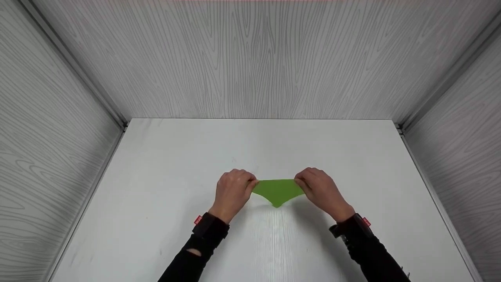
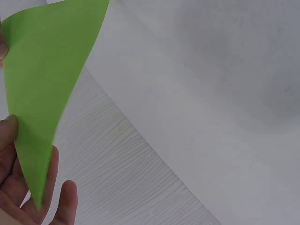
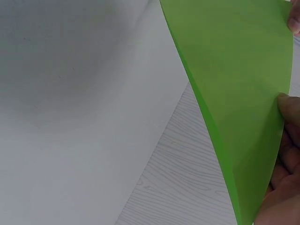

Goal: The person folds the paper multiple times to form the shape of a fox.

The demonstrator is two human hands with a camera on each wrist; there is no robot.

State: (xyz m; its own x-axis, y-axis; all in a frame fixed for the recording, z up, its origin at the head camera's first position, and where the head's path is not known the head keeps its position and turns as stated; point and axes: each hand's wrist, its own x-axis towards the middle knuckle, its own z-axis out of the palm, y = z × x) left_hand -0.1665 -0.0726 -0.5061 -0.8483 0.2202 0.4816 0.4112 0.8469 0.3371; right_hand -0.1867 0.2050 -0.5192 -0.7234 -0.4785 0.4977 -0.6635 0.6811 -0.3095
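Note:
A green sheet of paper [image 1: 277, 190], folded to a triangle, is stretched between my two hands above the white table. Its long straight edge runs along the far side and its point faces me. My left hand [image 1: 234, 190] pinches the left end between thumb and fingers; in the left wrist view the thumb [image 2: 8, 132] lies on the paper and the fingers are behind it. At the other end my right hand [image 1: 320, 190] pinches the paper. The right wrist view shows the right thumb [image 3: 289, 108] on its edge and two paper layers along the slanted side.
The white tabletop [image 1: 176, 156] lies under both hands, with their shadows on it. Grey wood-grain panels rise at the back [image 1: 258, 58], the left [image 1: 47, 149] and the right [image 1: 458, 129]. Black wrist bands [image 1: 211, 229] and dark sleeves cover both forearms.

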